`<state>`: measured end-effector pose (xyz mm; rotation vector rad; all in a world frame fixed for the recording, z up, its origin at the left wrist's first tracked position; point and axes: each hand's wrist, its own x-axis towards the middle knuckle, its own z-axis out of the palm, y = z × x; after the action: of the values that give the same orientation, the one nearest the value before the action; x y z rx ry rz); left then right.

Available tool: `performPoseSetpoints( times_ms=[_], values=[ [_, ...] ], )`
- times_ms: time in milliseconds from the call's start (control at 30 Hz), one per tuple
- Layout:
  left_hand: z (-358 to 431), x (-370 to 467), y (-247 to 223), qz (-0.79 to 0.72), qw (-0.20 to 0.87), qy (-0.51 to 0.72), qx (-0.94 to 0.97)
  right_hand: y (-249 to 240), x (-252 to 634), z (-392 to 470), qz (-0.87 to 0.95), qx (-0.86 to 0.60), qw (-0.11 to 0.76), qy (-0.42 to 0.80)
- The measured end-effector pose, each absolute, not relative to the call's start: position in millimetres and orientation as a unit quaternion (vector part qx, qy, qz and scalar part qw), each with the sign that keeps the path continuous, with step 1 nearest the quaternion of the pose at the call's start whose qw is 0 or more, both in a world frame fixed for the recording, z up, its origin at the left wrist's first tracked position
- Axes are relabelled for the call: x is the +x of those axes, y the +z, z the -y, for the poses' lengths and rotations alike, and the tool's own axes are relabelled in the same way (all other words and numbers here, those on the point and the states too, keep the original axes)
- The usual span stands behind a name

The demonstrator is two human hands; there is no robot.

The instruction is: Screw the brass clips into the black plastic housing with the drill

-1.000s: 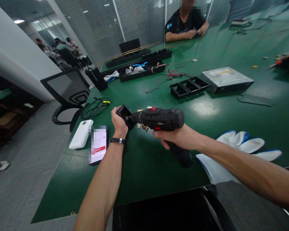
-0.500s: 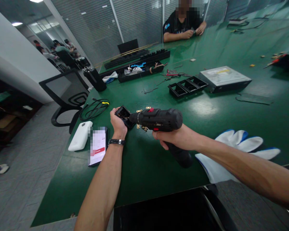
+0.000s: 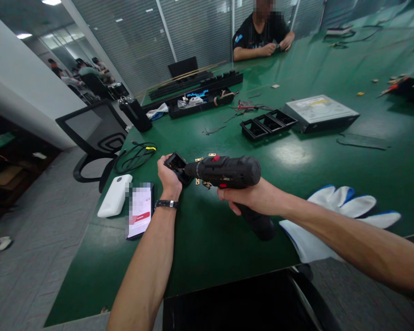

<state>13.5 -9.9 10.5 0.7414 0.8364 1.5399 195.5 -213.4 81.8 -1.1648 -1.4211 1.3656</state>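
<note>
My right hand (image 3: 251, 197) is wrapped round the grip of a black cordless drill (image 3: 227, 171) with red marks. The drill points left, its tip at a small black plastic box (image 3: 176, 164) with an open, hollow side. My left hand (image 3: 169, 177) holds that box from its left side, above the table. Where exactly the tip touches inside the box is too small to make out. Beneath and beside the drill's nose lie several small brass plates (image 3: 212, 155) and a little heap of screws (image 3: 206, 185).
On the green table (image 3: 207, 248) are a phone (image 3: 141, 209), a white power bank (image 3: 115, 195), a coiled black cable (image 3: 134, 156), white gloves (image 3: 317, 230), a black three-bay frame (image 3: 269, 124) and a metal disc drive (image 3: 320, 112). A person (image 3: 262, 37) sits across the table.
</note>
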Motion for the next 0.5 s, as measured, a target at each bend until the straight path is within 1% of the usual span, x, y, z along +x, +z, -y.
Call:
performPoseSetpoints(
  times_ms=[500],
  values=[
    [11.3,13.3,10.7,-0.378,0.57,0.656,0.319,83.9,192.6,213.0,0.565,-0.454,0.426,0.542]
  ],
)
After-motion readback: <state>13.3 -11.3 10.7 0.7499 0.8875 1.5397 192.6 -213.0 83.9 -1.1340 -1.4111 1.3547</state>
